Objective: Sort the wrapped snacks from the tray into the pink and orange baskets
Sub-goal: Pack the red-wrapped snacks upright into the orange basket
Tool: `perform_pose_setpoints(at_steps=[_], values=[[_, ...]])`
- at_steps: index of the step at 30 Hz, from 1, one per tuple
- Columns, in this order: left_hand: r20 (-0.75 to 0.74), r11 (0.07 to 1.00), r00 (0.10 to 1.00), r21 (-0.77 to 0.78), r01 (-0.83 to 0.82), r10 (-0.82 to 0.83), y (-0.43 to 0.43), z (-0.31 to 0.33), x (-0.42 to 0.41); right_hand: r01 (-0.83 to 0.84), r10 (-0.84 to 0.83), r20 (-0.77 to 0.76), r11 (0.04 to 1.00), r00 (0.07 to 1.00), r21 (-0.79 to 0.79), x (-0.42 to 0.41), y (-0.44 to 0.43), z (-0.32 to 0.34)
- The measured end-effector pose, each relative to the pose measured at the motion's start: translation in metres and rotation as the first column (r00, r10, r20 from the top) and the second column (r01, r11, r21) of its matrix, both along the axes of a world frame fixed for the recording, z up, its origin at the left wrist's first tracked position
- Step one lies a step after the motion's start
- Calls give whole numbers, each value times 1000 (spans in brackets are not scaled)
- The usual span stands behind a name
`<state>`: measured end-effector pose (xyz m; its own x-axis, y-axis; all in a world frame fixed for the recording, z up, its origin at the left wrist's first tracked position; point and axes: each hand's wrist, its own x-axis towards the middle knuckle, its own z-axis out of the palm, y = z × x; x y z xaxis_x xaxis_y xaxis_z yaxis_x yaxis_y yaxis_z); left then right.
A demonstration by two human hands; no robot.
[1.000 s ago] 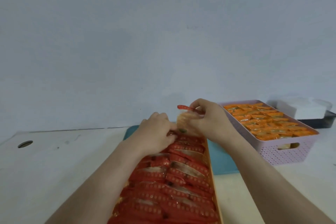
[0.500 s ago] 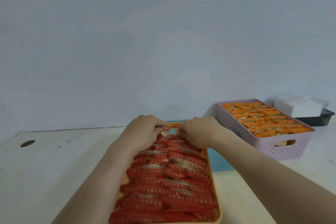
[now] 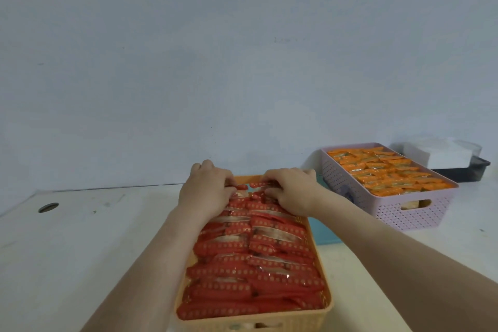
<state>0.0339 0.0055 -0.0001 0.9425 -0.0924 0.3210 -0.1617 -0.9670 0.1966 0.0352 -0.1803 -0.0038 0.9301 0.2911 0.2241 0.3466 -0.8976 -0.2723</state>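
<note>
Snacks [image 3: 253, 264] pack your orange basket [image 3: 253, 325] rim to rim; your left hand [image 3: 206, 193] and right hand [image 3: 292, 191] pinch one wrapper [image 3: 254, 185] at the far wall.

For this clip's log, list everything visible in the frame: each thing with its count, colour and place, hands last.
Orange plastic weave-pattern basket: one, centre foreground, full.
Red dotted wrapped snacks: many, stacked in rows in the orange basket.
Pink perforated plastic basket: one, right, farther back.
Orange wrapped snacks: many, filling the pink basket.
Teal flat tray: one, mostly hidden under and between the baskets.
Black tray: one, far right, holding a white folded item.
White table: one, with a round hole at left.
Left hand, right hand: both pressing snacks at the orange basket's far end.
</note>
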Motion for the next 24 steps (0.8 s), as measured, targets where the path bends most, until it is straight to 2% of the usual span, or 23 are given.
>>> perform_pose_setpoints(at_steps=[3,5,7,9,11,13,15,16,18,21,23,24], values=[[-54,971,998,-241,6,-19,12,4,-16,-15,15,4,1000,1000,19,-10,-1,0],[-59,921,998,-387,-45,24,22,10,-39,17,-29,65,983,997,183,-21,-6,-2],[-157,909,986,-398,-121,63,30,12,-68,98,-126,63,938,990,332,-36,-15,3],[-291,868,956,-470,-159,18,34,7,-99,195,-196,-27,932,980,306,-50,-27,9],[-365,716,921,-679,-162,-137,32,-1,-126,234,-194,-169,934,966,269,-68,-36,15],[-352,534,902,-827,-175,-250,29,-8,-145,233,-98,-381,917,919,324,-88,-40,17],[-303,444,921,-880,-171,-245,25,-19,-152,207,22,-540,909,842,361,-103,-40,15],[-280,421,936,-891,-170,-214,22,-25,-155,195,66,-561,899,826,392,-106,-40,11],[-246,387,955,-907,-166,-165,15,-34,-159,203,85,-512,854,854,480,-111,-37,1],[-242,327,960,-927,-185,-143,5,-33,-159,226,-19,-341,783,940,579,-111,-25,-15],[-202,313,970,-938,-151,-137,2,-23,-150,227,-63,-277,756,959,614,-110,-14,-15],[-172,305,977,-944,-128,-125,2,-15,-141,225,-52,-268,711,962,667,-106,-10,-12]])
